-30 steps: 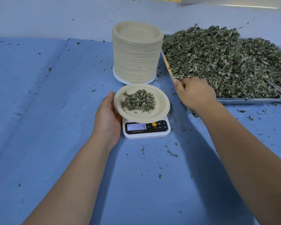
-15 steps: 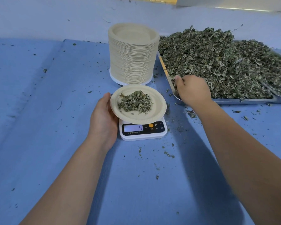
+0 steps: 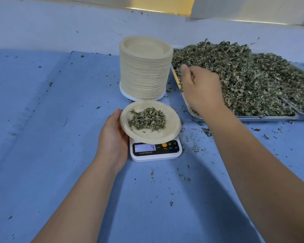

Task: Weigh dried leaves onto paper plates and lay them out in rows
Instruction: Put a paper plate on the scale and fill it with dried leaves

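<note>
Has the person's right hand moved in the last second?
Yes. The right hand has gone away from the person: from nearer than the base of the plate stack to beside the stack, over the dried leaves in the tray.

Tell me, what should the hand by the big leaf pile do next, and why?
Probably bring the right hand over the plate and drop its pinch of leaves on. The scale shows 4, the left hand steadies the plate, and the heap there is small.

A creased blue cloth [image 3: 42, 120] covers the table.
</note>
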A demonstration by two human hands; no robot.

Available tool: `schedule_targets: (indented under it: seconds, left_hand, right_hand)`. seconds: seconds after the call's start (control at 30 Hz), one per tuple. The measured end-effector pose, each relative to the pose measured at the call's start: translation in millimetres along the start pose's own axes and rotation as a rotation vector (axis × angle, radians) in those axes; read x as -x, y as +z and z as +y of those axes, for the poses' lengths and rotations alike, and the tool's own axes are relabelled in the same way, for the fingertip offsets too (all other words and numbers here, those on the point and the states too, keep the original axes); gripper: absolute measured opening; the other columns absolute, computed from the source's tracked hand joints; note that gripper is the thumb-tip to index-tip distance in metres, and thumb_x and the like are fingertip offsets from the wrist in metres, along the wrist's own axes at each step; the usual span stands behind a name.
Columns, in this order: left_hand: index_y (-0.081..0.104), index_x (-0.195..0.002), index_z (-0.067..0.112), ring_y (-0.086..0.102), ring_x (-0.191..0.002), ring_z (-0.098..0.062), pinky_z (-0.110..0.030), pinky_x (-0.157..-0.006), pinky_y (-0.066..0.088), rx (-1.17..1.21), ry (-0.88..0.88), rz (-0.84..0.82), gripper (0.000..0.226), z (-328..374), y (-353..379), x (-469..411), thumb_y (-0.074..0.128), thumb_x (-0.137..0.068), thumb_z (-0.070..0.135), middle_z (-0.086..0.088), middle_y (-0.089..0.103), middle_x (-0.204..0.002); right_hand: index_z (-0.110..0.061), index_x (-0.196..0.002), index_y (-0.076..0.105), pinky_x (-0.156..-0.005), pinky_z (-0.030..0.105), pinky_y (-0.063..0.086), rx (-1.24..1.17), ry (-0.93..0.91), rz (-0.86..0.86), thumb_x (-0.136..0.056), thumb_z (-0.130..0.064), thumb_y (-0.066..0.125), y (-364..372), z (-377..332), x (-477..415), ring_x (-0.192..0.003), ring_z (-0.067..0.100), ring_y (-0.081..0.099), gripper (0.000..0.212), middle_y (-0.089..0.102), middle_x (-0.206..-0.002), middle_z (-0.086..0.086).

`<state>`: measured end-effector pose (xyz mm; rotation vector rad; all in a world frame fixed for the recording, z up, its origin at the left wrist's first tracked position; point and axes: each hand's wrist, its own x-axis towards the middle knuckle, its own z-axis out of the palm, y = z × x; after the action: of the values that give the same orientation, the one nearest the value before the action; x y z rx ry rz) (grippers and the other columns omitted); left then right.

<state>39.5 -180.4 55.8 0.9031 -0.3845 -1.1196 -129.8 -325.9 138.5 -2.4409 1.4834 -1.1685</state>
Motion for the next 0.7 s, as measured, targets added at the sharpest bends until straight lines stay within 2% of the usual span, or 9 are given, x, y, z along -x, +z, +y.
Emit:
schedule_targets:
  seconds: [0.1, 0.2, 0.33, 0.4, 0.47, 0.5, 0.53, 0.63, 0.7]
  left_hand:
    - [0.082, -0.067, 0.037, 0.075, -0.090, -0.006, -0.027, -0.075, 0.057, 0.004, 0.000, -0.002, 0.058, -1, 0, 0, 0.041, -0.108, 0.035, 0.010, 0.079, -0.089]
    - [0.083, -0.069, 0.034, 0.075, -0.091, -0.008, -0.028, -0.078, 0.056, 0.017, -0.004, 0.002, 0.056, -1, -2, -2, 0.043, -0.108, 0.034, 0.007, 0.079, -0.091]
    - [0.083, -0.072, 0.031, 0.076, -0.091, -0.011, -0.028, -0.075, 0.060, 0.016, -0.044, -0.017, 0.056, -1, -3, -1, 0.041, -0.108, 0.034, 0.004, 0.080, -0.093]
    - [0.085, -0.090, 0.020, 0.075, -0.100, -0.017, -0.032, -0.082, 0.061, -0.012, -0.070, -0.005, 0.047, 3, -2, 1, 0.043, -0.108, 0.033, -0.004, 0.079, -0.102]
    - [0.072, -0.123, 0.004, 0.069, -0.117, -0.027, -0.040, -0.100, 0.056, -0.014, -0.077, 0.015, 0.042, 6, 1, 4, 0.045, -0.108, 0.032, -0.016, 0.072, -0.123]
    - [0.067, -0.128, 0.001, 0.066, -0.122, -0.030, -0.043, -0.105, 0.053, -0.007, -0.077, 0.024, 0.043, 6, 2, 4, 0.045, -0.108, 0.031, -0.019, 0.069, -0.128]
    - [0.072, -0.123, 0.004, 0.067, -0.120, -0.029, -0.043, -0.104, 0.054, 0.004, -0.066, 0.034, 0.041, 6, 2, 3, 0.045, -0.108, 0.031, -0.018, 0.070, -0.126]
    - [0.085, -0.082, 0.023, 0.075, -0.098, -0.018, -0.033, -0.082, 0.061, 0.035, -0.055, 0.022, 0.048, 3, 2, 4, 0.045, -0.107, 0.028, -0.006, 0.079, -0.101]
    - [0.084, -0.096, 0.018, 0.074, -0.103, -0.020, -0.035, -0.087, 0.060, 0.011, -0.072, 0.040, 0.042, 3, 3, 4, 0.045, -0.107, 0.030, -0.007, 0.078, -0.106]
  right_hand:
    - [-0.028, -0.062, 0.046, -0.044, 0.014, 0.030, -0.177, -0.164, -0.075, -0.108, -0.040, 0.041, 2, -38, 16, -0.044, -0.002, 0.047, 0.048, 0.042, -0.048, -0.012]
    - [-0.015, -0.073, 0.057, -0.054, 0.036, 0.047, -0.160, -0.289, -0.229, -0.107, -0.045, 0.040, 9, -54, 35, -0.055, 0.011, 0.053, 0.048, 0.053, -0.058, -0.005]
    - [-0.013, -0.084, 0.060, -0.077, 0.044, 0.046, -0.089, -0.430, -0.402, -0.107, -0.039, 0.044, 19, -52, 52, -0.082, 0.020, 0.053, 0.039, 0.057, -0.077, -0.002]
    - [-0.013, -0.091, 0.065, -0.084, 0.041, 0.045, -0.091, -0.479, -0.403, -0.107, -0.034, 0.046, 21, -48, 57, -0.091, 0.020, 0.052, 0.033, 0.060, -0.086, -0.001]
    - [-0.012, -0.097, 0.069, -0.089, 0.040, 0.044, -0.103, -0.513, -0.367, -0.108, -0.029, 0.047, 21, -45, 58, -0.094, 0.021, 0.052, 0.030, 0.062, -0.092, -0.001]
    - [-0.012, -0.100, 0.071, -0.091, 0.039, 0.044, -0.106, -0.524, -0.353, -0.108, -0.028, 0.047, 21, -44, 57, -0.096, 0.022, 0.053, 0.030, 0.064, -0.095, -0.001]
    - [-0.012, -0.103, 0.071, -0.093, 0.039, 0.043, -0.106, -0.528, -0.346, -0.108, -0.028, 0.046, 20, -43, 57, -0.098, 0.022, 0.053, 0.030, 0.065, -0.099, -0.001]
    - [-0.011, -0.108, 0.071, -0.097, 0.038, 0.041, -0.104, -0.500, -0.362, -0.109, -0.027, 0.043, 17, -38, 54, -0.106, 0.023, 0.054, 0.032, 0.066, -0.108, -0.002]
    - [-0.010, -0.112, 0.069, -0.100, 0.038, 0.040, -0.117, -0.459, -0.373, -0.109, -0.027, 0.041, 14, -32, 52, -0.109, 0.024, 0.055, 0.033, 0.067, -0.112, -0.002]
